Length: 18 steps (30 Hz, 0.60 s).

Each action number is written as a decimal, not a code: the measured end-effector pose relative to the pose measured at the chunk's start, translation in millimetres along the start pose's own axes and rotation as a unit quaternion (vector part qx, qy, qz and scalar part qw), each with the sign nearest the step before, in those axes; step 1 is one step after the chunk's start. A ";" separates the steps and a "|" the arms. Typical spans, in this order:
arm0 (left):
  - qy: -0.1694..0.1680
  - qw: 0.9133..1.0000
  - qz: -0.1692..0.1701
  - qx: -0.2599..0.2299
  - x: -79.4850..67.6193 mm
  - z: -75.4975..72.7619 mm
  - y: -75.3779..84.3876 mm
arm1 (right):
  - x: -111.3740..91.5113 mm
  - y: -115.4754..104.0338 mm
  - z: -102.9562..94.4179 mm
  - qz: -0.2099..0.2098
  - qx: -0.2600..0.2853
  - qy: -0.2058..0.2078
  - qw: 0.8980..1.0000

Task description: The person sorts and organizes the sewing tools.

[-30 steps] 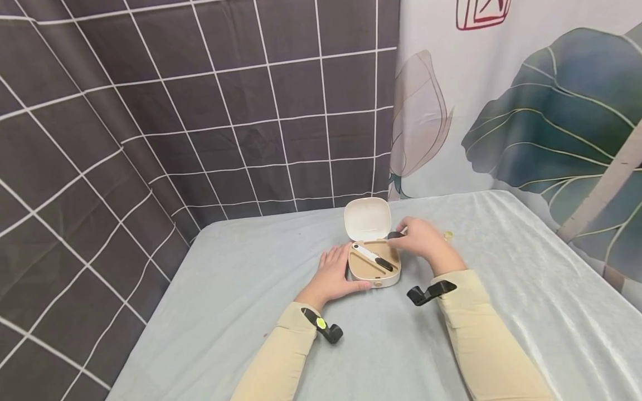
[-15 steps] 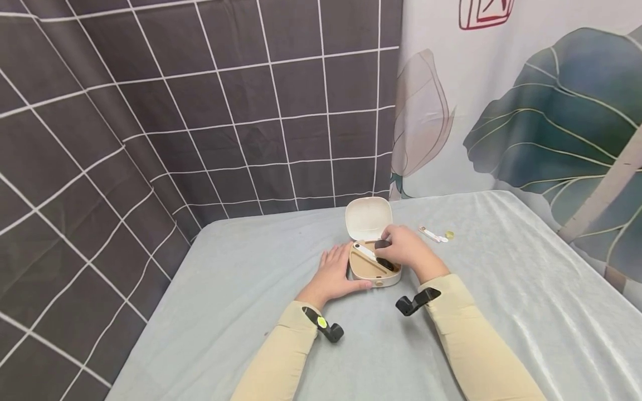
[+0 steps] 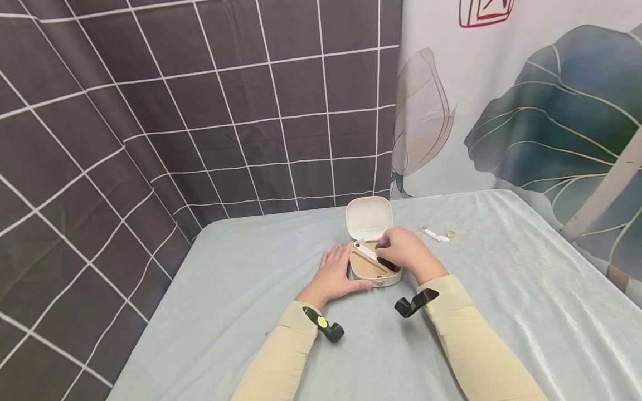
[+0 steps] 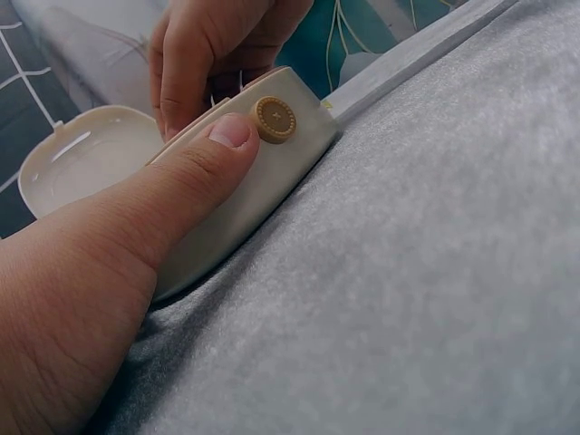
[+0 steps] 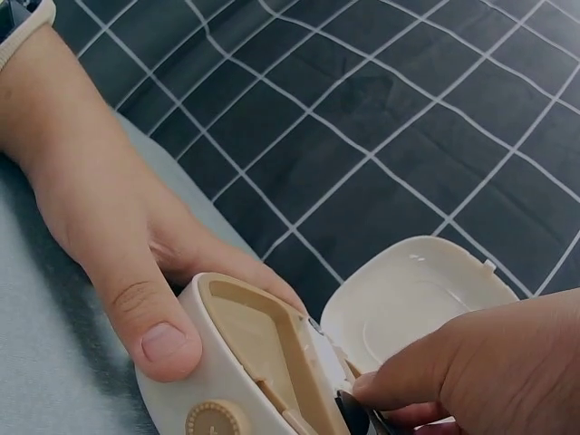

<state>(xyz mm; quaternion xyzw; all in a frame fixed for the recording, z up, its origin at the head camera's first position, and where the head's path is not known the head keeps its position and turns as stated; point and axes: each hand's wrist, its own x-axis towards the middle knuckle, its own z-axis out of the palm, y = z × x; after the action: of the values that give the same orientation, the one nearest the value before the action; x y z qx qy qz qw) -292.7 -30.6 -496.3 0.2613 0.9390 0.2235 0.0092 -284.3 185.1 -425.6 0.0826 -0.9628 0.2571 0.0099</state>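
A small cream case stands on the cloth with its hinged lid raised. Inside is a tan insert, and a slim white piece with a black end lies across it diagonally. My left hand holds the case at its left corner, thumb on the front wall close to the brown round button, other fingers along the side. Over the right part of the case, my right hand pinches a small flat dark piece down at the insert; its fingers mostly hide it.
A small white strip and a yellowish round bit lie on the cloth right of the case. Pale grey-blue cloth covers the table. A dark gridded curtain and a flower-print curtain hang behind.
My right hand has moved left from the case's right edge to over its insert, bringing the dark piece along and uncovering the white strip. My left hand stays put.
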 end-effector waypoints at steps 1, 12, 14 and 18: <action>0.000 1.000 0.000 -0.001 -0.1 -0.3 0.4 | 0.3 0.2 0.1 0.000 -0.001 0.000 1.000; -0.005 1.000 -0.003 0.005 -0.9 -2.9 1.2 | 2.4 4.9 0.3 -0.012 0.013 -0.003 1.000; -0.006 1.000 -0.002 0.003 -1.1 -3.0 1.2 | 1.9 9.3 -2.2 -0.022 0.037 0.003 0.999; -0.006 1.000 0.001 0.003 -1.0 -2.7 1.0 | 0.9 26.4 -10.5 -0.015 0.068 0.076 0.995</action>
<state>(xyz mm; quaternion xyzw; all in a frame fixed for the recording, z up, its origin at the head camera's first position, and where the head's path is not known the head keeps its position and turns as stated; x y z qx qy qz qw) -291.7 -31.5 -493.5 0.2632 0.9393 0.2195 0.0141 -289.8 212.8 -429.5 0.0776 -0.9382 0.3272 0.0813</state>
